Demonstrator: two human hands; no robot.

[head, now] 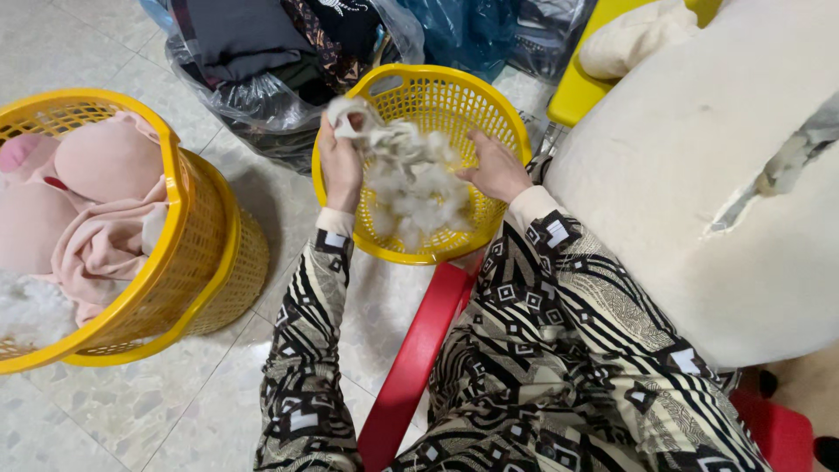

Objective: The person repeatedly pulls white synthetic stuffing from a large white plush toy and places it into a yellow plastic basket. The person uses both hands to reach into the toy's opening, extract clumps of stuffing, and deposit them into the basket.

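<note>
- Between both sets of fingers hangs a clump of white stuffing (pixel 411 179), stretched over the middle yellow basket (pixel 502 114).
- The left hand (pixel 339 162) has its fingers curled tight round the upper end of the clump, just above that basket's rim.
- The right hand (pixel 496 166) presses into the clump's far side; its fingertips are buried in fibre, so I cannot tell whether they pinch or lie loose.
- Risk, as I judge it: loose tufts below the fingers could tear free and miss the basket, dropping onto the tiled floor (pixel 131 402) or the red stool (pixel 411 367).
- Well left of the fingers stands another yellow basket (pixel 188 262) holding pink fabric (pixel 105 236).
</note>
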